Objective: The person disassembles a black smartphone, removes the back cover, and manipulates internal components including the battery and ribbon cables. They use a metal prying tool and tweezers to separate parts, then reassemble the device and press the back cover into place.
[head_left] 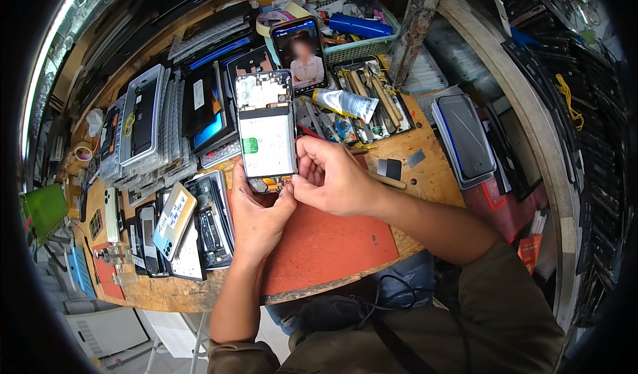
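Over the red mat (332, 248) on the table (425, 168), left hand (256, 218) grips the opened phone (266, 125) from below while right hand (332, 178) pinches at its bottom edge. Looks like mid-teardown; next move probably needs gentle, steady prying.

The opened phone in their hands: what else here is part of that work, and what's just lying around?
In use: opened phone, left hand, right hand, red mat.

Lying about: lit phone, glue tube, tool tray, green basket, stacked phone parts.

Bare red mat (332, 248) ahead; phone stacks (166, 175) left, tool tray (372, 101) beyond.
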A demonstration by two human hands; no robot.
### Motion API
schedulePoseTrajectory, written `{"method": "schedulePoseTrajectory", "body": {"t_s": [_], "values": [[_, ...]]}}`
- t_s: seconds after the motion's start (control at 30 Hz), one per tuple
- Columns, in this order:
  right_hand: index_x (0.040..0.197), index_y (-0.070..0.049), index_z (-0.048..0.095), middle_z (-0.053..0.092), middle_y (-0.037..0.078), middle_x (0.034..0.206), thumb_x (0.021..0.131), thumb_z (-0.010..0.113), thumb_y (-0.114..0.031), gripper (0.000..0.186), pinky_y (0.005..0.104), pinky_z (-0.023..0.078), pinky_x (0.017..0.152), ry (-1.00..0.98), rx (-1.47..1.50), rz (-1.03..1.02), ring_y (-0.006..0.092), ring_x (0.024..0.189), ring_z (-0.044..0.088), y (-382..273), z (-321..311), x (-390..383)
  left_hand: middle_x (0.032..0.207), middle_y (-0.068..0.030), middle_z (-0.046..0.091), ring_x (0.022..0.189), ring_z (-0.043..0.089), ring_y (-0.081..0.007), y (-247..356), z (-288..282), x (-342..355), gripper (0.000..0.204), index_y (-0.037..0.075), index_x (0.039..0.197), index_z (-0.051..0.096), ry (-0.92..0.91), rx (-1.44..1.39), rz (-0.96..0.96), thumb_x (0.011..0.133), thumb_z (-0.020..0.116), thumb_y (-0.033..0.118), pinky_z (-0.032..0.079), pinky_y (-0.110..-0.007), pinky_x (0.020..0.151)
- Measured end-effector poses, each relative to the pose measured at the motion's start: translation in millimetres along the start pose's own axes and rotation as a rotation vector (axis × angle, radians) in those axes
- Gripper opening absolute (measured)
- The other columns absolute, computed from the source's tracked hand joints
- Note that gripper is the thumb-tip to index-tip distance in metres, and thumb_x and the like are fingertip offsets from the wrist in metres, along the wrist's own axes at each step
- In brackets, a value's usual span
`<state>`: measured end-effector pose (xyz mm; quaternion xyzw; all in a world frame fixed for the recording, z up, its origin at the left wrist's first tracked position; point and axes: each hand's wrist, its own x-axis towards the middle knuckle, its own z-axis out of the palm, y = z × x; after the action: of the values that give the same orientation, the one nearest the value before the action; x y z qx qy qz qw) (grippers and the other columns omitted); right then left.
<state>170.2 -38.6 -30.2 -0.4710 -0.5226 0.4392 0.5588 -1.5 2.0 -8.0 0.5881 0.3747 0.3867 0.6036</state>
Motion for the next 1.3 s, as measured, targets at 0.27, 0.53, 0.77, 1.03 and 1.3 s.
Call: {"method": "schedulePoseTrajectory", "body": {"t_s": [0.27, 0.53, 0.77, 1.03, 1.3], "values": [[0.101, -0.002, 0.061, 0.070, 0.002, 0.080, 0.095, 0.074, -0.007, 0.015, 0.0264, 0.052, 0.062, -0.028, 0.032, -0.040, 0.0065, 0.072, 0.065, 10.1, -10.6, 5.7, 0.125, -0.0083, 0.064, 0.112, 0.065, -0.0136, -1.9, -3.5, 3.9, 0.062, 0.000, 0.145, 0.043, -0.082, -0.080, -0.010, 0.091, 0.073, -0.007, 0.056, -0.032, 0.099], [0.125, 0.001, 0.063, 0.076, 0.008, 0.109, 0.110, 0.063, -0.011, 0.020, 0.0284, 0.060, 0.083, 0.125, 0.365, -0.068, 0.0092, 0.095, 0.071, -3.5, -17.6, 19.1, 0.129, -0.0084, 0.064, 0.111, 0.064, -0.0120, -4.4, -2.2, 1.3, 0.058, 0.000, 0.146, 0.046, -0.220, -0.047, 0.004, 0.096, 0.076, -0.001, 0.055, -0.030, 0.094], [0.115, 0.001, 0.064, 0.070, 0.002, 0.096, 0.107, 0.068, -0.010, 0.015, 0.0269, 0.054, 0.074, -0.114, 0.182, -0.079, 0.0055, 0.086, 0.065, -3.0, -8.8, 6.2, 0.121, -0.0069, 0.074, 0.100, 0.064, -0.0067, 0.8, -23.7, 15.3, 0.038, -0.004, 0.143, 0.058, -0.040, -0.216, 0.111, 0.110, 0.065, 0.014, 0.051, -0.024, 0.089], [0.096, -0.002, 0.060, 0.055, -0.005, 0.082, 0.101, 0.068, -0.007, 0.010, 0.0239, 0.040, 0.063, -0.121, 0.124, -0.054, 0.0013, 0.073, 0.049, -2.8, -12.7, -1.3, 0.112, -0.0037, 0.077, 0.086, 0.064, -0.0025, 3.5, -30.4, 11.0, 0.027, -0.001, 0.133, 0.062, -0.096, -0.190, 0.083, 0.108, 0.067, 0.008, 0.048, -0.020, 0.069], [0.095, -0.004, 0.058, 0.056, -0.006, 0.081, 0.100, 0.068, -0.006, 0.011, 0.0215, 0.040, 0.061, -0.071, 0.218, -0.053, -0.0002, 0.072, 0.050, -10.0, -16.0, 3.5, 0.123, -0.0109, 0.076, 0.111, 0.071, -0.0113, 1.2, -25.2, 10.7, 0.030, -0.005, 0.136, 0.060, -0.096, -0.199, 0.077, 0.108, 0.065, 0.003, 0.056, -0.025, 0.093]]}}
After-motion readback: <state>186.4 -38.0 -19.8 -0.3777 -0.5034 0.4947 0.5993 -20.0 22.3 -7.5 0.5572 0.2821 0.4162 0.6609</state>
